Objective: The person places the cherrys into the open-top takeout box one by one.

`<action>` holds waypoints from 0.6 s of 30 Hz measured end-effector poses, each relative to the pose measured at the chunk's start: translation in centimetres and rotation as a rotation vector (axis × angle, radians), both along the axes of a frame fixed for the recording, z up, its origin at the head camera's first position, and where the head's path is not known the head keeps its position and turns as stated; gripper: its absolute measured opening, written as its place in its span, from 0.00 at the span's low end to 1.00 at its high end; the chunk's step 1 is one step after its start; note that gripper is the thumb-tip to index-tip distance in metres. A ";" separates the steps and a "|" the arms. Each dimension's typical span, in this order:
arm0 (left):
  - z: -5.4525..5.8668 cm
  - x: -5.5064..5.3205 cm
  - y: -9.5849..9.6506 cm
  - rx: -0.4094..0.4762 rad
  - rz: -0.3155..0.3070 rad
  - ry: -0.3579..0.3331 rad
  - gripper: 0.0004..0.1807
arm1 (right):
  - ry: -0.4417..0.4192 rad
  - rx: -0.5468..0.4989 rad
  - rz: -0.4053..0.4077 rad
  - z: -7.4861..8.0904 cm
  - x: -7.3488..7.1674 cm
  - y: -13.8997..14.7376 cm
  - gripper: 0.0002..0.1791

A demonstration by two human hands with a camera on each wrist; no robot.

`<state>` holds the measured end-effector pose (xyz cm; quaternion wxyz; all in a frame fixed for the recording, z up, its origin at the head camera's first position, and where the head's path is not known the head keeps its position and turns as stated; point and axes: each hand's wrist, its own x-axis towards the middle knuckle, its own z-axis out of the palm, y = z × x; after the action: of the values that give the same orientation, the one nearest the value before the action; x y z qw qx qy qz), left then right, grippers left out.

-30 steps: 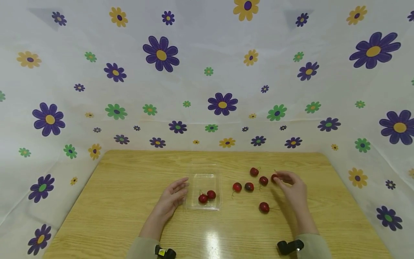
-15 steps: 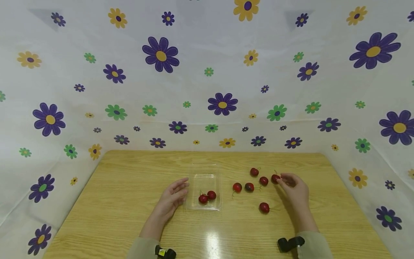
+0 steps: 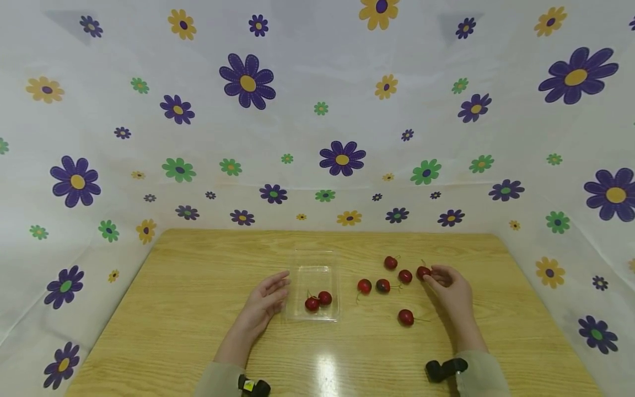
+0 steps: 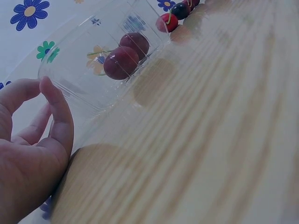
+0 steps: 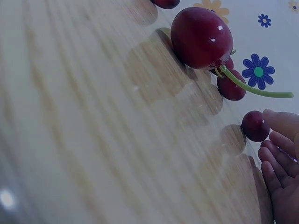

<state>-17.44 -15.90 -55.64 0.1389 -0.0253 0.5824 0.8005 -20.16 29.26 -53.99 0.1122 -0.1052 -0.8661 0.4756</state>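
My left hand (image 3: 262, 304), fingers loose and apart, lies at nine o'clock of a clear plastic rectangular box (image 3: 312, 319), fingertips at its wall. Inside, toward six o'clock: two glossy cherries (image 3: 324, 298). On the grained wooden table (image 3: 198, 303), five smooth loose cherries (image 3: 383, 285). At my right hand's (image 3: 453, 290) ten o'clock, a round, stemmed cherry (image 3: 423, 273) touches the thumb; whether pinched, I cannot tell.

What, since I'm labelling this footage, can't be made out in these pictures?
Head: part of the pinched cherry, behind the thumb of the right hand.
Head: any print on the yellow label, too small.
Left wrist: the farthest cherries, cut off by the top edge.
Right wrist: the topmost cherry, partly cut off by the top edge.
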 end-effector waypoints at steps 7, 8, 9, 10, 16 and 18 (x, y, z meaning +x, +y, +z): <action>0.0 0.0 0.0 0.001 0.003 0.003 0.31 | -0.054 -0.010 0.013 0.1 -0.2 -0.1 0.24; 0.1 0.0 0.0 0.002 0.005 0.001 0.31 | -0.067 -0.010 0.012 0.2 -0.2 -0.2 0.25; 0.1 0.0 0.0 0.003 0.005 0.000 0.31 | -0.081 -0.013 0.009 0.2 -0.1 -0.3 0.25; 0.1 0.0 0.0 0.004 0.006 -0.001 0.31 | -0.092 -0.012 0.007 0.3 -0.1 -0.4 0.25; 0.0 -0.1 0.0 0.007 -0.001 -0.002 0.32 | -0.101 0.029 0.002 0.3 -0.1 -0.6 0.25; 0.0 -0.1 0.0 0.007 -0.002 -0.001 0.32 | -0.096 0.039 0.002 0.2 -0.2 -0.5 0.25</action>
<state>-17.53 -15.89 -55.66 0.1402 -0.0247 0.5796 0.8024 -20.36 28.75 -53.83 0.0720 -0.1251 -0.8797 0.4532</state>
